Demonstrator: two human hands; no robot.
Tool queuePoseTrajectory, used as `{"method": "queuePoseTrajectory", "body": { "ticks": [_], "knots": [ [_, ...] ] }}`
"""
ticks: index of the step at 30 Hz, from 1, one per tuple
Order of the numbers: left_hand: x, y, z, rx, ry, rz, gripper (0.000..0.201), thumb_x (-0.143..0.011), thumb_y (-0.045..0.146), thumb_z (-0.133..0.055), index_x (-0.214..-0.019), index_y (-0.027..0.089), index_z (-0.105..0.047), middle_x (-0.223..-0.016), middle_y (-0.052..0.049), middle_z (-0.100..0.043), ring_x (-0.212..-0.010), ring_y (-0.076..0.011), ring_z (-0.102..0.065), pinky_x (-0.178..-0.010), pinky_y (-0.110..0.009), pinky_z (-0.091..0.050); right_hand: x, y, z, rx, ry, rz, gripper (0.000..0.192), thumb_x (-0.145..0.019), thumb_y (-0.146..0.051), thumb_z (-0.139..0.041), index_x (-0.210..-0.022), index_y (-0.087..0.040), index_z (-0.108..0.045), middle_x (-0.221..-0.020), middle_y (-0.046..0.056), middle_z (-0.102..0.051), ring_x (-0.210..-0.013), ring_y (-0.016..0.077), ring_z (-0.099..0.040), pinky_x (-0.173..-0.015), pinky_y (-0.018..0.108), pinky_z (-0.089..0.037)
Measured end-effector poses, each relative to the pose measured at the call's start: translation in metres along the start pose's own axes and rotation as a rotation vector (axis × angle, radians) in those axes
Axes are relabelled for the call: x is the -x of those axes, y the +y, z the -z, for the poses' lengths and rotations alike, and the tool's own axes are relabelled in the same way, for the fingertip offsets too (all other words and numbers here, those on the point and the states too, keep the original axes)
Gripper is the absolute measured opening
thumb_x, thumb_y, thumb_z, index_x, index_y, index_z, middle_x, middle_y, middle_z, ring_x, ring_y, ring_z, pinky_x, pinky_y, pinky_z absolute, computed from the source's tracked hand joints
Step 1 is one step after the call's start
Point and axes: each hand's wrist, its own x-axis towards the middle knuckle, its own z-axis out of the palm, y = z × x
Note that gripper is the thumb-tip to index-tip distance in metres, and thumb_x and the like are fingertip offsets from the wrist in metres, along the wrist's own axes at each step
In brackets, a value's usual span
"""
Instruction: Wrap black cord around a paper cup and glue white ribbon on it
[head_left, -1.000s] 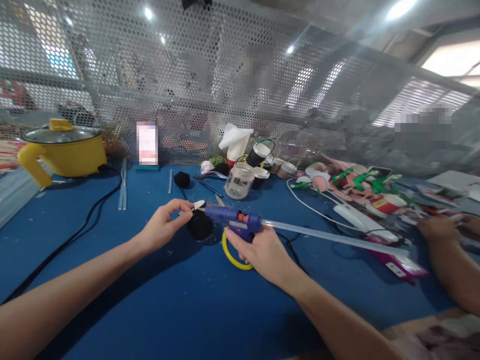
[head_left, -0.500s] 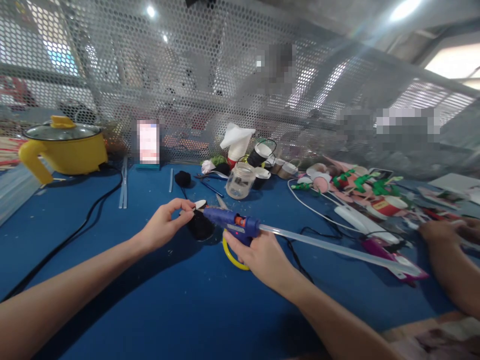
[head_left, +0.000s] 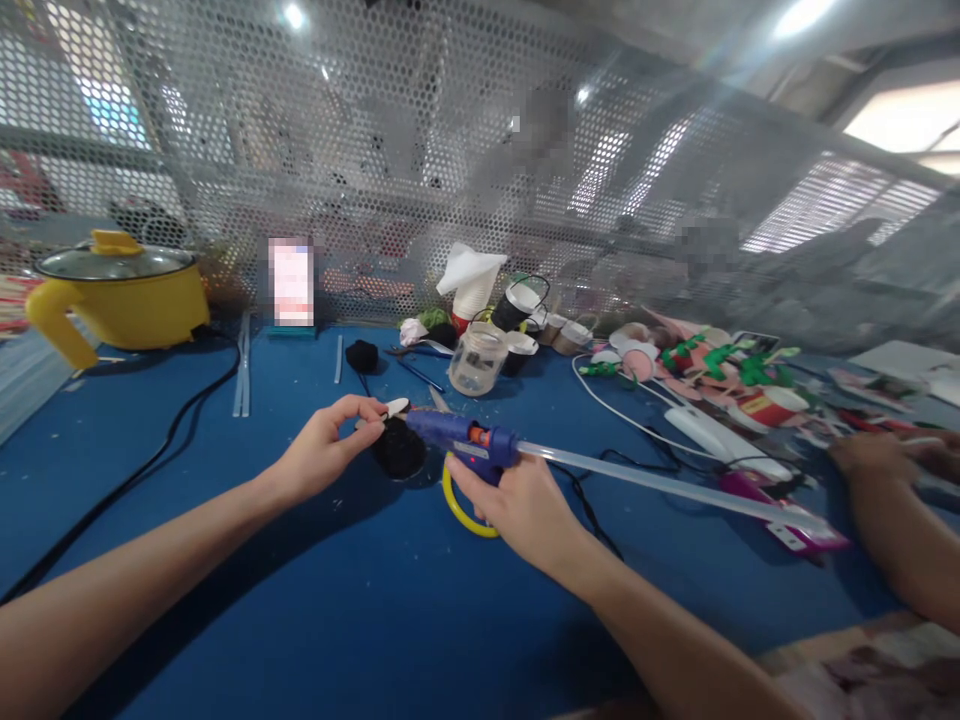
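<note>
Near the middle of the blue table [head_left: 420,620], well in from its front edge, the left hand [head_left: 341,440] is holding a small white piece [head_left: 396,407] in a tight pinch of thumb and forefinger, with no gap showing around it. Just beside it, the right hand [head_left: 517,500] is gripping a blue glue gun [head_left: 454,432], fingers wrapping its handle, and the nozzle is pointing at the white piece; whether the two are touching I cannot tell. Judging by this, the person is applying hot glue, and the next move is probably calling for a steady pinch and a measured squeeze, fingertips clear of the nozzle.

Counting things, the one gun is carrying one long glue stick [head_left: 637,475]. Three loose clear sticks are lying toward the far edge, apparently two side by side [head_left: 241,375] and one alone [head_left: 338,360]. One round black piece [head_left: 399,452] is lying below the white one, one black ball [head_left: 362,356] is resting farther back, and one clear jar [head_left: 478,362] is standing near the far edge. One yellow ring [head_left: 451,500], perhaps a scissors handle, is showing beneath the gun, and one yellow pot [head_left: 150,308] is sitting toward the far left corner
</note>
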Motion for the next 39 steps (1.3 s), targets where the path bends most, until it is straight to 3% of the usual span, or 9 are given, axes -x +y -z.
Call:
{"method": "queuePoseTrajectory", "body": {
  "ticks": [10,14,29,34,39],
  "knots": [
    [0.000,0.003,0.000,0.025,0.018,0.009,0.018,-0.072,0.035,-0.054,-0.067,0.018,-0.053,-0.100,-0.010,-0.061,-0.101,-0.0221,-0.053,-0.094,-0.039,-0.032,0.001,0.000,-0.001,-0.029,-0.001,0.010,0.018,-0.074,-0.035,-0.052,-0.064,-0.021,-0.057,-0.038,-0.002,-0.048,-0.038,0.0154,-0.050,-0.039,0.025,-0.039],
    [0.000,0.003,0.001,0.075,-0.025,0.032,0.020,-0.074,0.036,-0.054,-0.067,0.017,-0.053,-0.105,-0.011,-0.061,-0.104,-0.0236,-0.053,-0.093,-0.040,-0.033,-0.003,0.001,0.002,-0.080,0.011,-0.020,0.018,-0.075,-0.033,-0.053,-0.064,-0.020,-0.058,-0.036,-0.003,-0.046,-0.038,0.0156,-0.051,-0.040,0.025,-0.039],
    [-0.002,0.002,0.005,0.106,-0.072,0.053,0.025,-0.074,0.043,-0.055,-0.070,0.017,-0.053,-0.117,-0.013,-0.058,-0.111,-0.0260,-0.050,-0.097,-0.043,-0.030,-0.006,-0.002,0.004,-0.151,-0.009,-0.055,0.022,-0.074,-0.036,-0.053,-0.058,-0.021,-0.051,-0.033,-0.005,-0.044,-0.030,0.0110,-0.044,-0.034,0.022,-0.038],
    [-0.002,0.002,0.005,0.129,-0.064,0.068,0.029,-0.072,0.046,-0.056,-0.069,0.018,-0.053,-0.117,-0.013,-0.058,-0.111,-0.0269,-0.050,-0.097,-0.043,-0.030,-0.009,-0.002,0.006,-0.141,-0.031,-0.136,0.028,-0.074,-0.033,-0.051,-0.050,-0.020,-0.046,-0.032,-0.005,-0.043,-0.030,0.0106,-0.046,-0.038,0.022,-0.041],
    [-0.002,0.000,0.006,0.138,-0.074,0.064,0.027,-0.074,0.044,-0.055,-0.070,0.018,-0.052,-0.118,-0.013,-0.057,-0.113,-0.0265,-0.049,-0.097,-0.043,-0.030,-0.008,-0.003,0.005,-0.153,-0.046,-0.129,0.021,-0.073,-0.035,-0.053,-0.060,-0.019,-0.052,-0.034,-0.005,-0.044,-0.030,0.0121,-0.046,-0.036,0.023,-0.041]
  ]
}}
